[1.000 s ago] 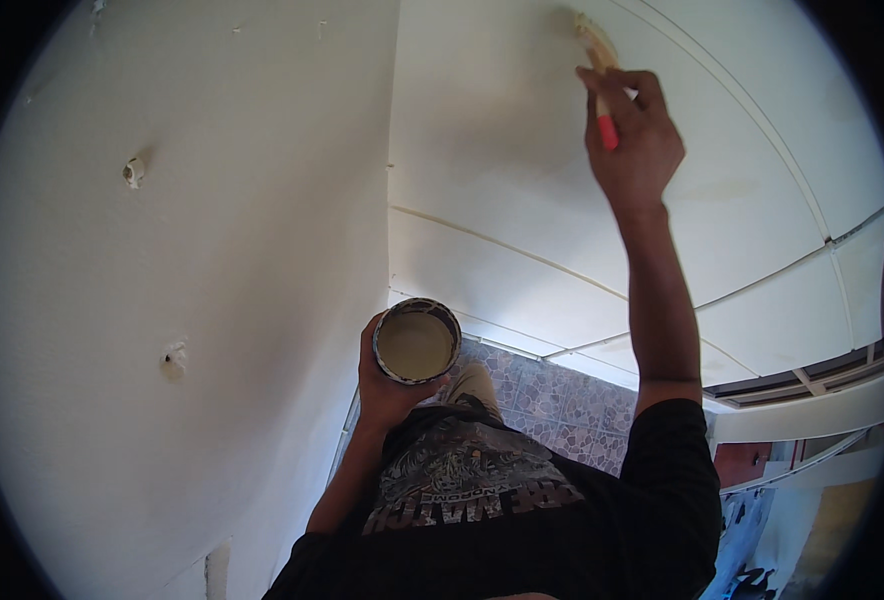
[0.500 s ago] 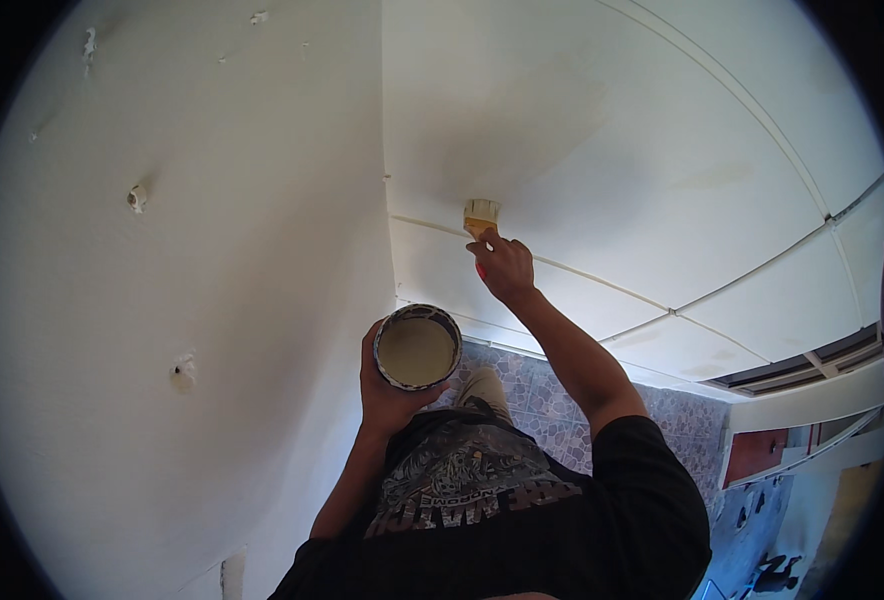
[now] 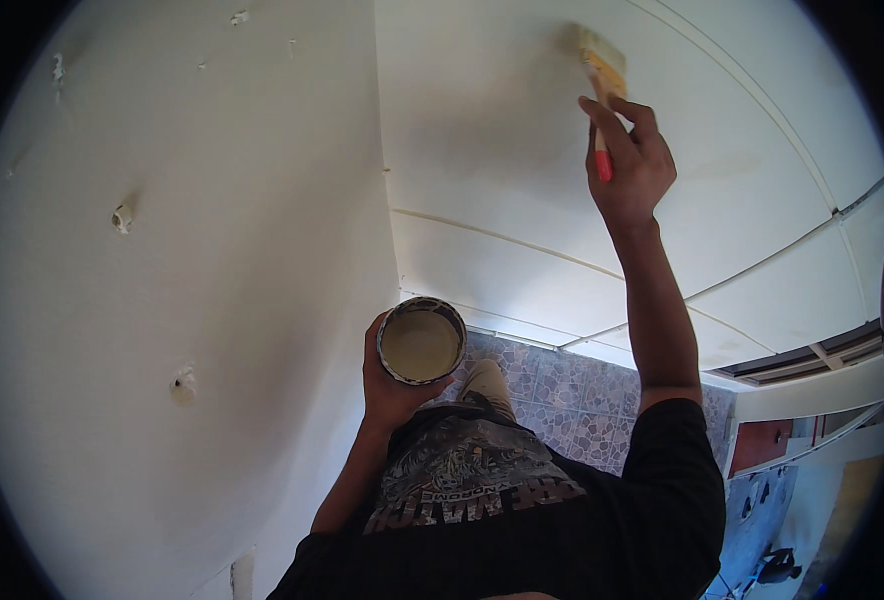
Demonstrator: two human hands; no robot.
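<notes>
I see dim, soft light, with a broad shadow darkening the wall [image 3: 192,285] left of centre; the brush [image 3: 605,65] at upper right is slightly blurred, and the right-hand seam [image 3: 775,110] bows inside the black rim.

The pale bristles [image 3: 599,43] of the flat, red-ended wooden paintbrush [image 3: 610,76] were blurred, their contact with the white panelled surface [image 3: 482,130] indeterminate. The bare right hand [image 3: 636,172] hid part of the brush's handle [image 3: 603,165]. The round, dark-rimmed, paint-smeared can [image 3: 449,309] concealed part of the bare left hand [image 3: 392,395]. The lower edge cut off the black printed T-shirt [image 3: 552,535]. A dark shape [image 3: 780,567] at lower right was too small to identify.
</notes>
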